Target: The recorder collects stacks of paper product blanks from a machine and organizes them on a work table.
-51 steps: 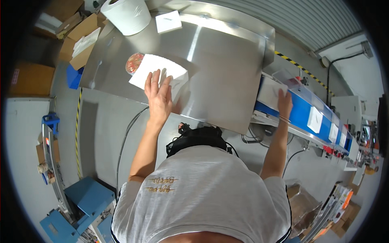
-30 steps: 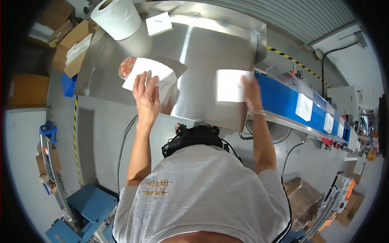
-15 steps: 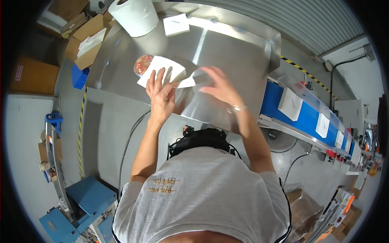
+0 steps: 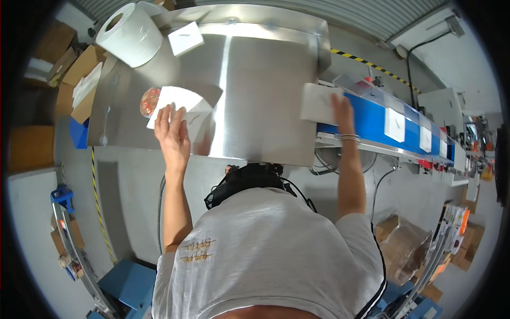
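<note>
We see the left hand [image 4: 172, 133] lying flat, fingers spread, on a stack of white paper sheets [image 4: 178, 101] near the left front edge of the steel table [image 4: 260, 80]. It presses down on the sheets and grips nothing. A round reddish disc [image 4: 149, 101] pokes out from under the stack on its left side.

The right hand [image 4: 342, 109] reaches to the right edge of the table, where the blue conveyor belt [image 4: 372, 122] begins. Its fingers are stretched out flat on a single white sheet [image 4: 319, 102] that lies across the table edge and the belt's start; we cannot tell whether it pinches the sheet.

Two more white sheets [image 4: 394, 125] ride further along the belt. A big paper roll [image 4: 130, 34] stands at the far left corner, with a white card [image 4: 185, 38] just beside it.
</note>
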The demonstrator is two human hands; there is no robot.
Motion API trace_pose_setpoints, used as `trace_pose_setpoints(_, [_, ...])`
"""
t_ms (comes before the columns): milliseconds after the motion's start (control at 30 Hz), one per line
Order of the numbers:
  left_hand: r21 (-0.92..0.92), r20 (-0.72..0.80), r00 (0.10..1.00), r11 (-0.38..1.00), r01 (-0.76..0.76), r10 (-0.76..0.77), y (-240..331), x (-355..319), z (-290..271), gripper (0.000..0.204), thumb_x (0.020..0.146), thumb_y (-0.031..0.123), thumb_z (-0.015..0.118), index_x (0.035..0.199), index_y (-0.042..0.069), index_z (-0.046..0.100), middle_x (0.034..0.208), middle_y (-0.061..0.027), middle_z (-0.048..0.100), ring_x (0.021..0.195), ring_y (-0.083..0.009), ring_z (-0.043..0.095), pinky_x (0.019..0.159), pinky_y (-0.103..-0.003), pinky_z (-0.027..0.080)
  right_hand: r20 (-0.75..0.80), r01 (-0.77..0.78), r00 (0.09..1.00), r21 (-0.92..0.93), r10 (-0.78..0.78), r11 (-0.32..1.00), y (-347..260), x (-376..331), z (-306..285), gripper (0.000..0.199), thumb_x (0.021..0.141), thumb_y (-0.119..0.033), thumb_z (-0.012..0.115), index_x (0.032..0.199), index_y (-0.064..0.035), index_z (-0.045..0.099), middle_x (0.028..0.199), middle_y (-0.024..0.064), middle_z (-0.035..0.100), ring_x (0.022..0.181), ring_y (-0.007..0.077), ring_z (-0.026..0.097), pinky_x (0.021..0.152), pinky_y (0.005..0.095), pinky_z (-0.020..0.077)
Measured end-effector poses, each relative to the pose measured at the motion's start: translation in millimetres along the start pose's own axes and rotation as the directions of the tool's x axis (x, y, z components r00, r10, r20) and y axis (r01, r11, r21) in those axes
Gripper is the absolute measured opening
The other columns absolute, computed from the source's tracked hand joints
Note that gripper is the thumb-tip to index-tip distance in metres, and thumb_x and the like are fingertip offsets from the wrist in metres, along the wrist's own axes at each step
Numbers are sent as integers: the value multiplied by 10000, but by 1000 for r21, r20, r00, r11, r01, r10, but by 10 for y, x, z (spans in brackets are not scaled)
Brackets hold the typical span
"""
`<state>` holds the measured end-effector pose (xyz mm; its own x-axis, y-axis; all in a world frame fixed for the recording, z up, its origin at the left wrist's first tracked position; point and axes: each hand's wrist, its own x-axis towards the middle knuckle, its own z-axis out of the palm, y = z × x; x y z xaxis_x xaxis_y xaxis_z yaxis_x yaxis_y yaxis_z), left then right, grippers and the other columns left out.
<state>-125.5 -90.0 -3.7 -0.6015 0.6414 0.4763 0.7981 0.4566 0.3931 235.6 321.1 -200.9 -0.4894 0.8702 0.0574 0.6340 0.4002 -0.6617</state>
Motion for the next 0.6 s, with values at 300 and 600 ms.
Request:
trace_pose_setpoints(300, [-83, 12, 1000, 996, -16, 17, 31, -28, -44, 309, 766, -31, 632, 1032, 115, 688, 1374, -137, 463, 1330, -384, 324, 1081, -497, 254, 39, 428, 904, -54, -426, 902, -2430, -291, -25, 557, 762, -298, 753, 1223, -65, 544, 1205, 157, 571, 1106, 331, 535, 919, 433, 437])
trace_pose_setpoints(600, [-64, 56, 998, 998, -10, 14, -35, 123, -116, 350, 737, 55, 690, 1080, 116, 660, 1440, -169, 366, 1347, -400, 285, 1088, -527, 213, 381, 297, 701, 613, -603, 732, -3612, -407, 1089, 387, 849, -273, 683, 1138, -46, 564, 1188, 123, 586, 1100, 250, 545, 897, 345, 457])
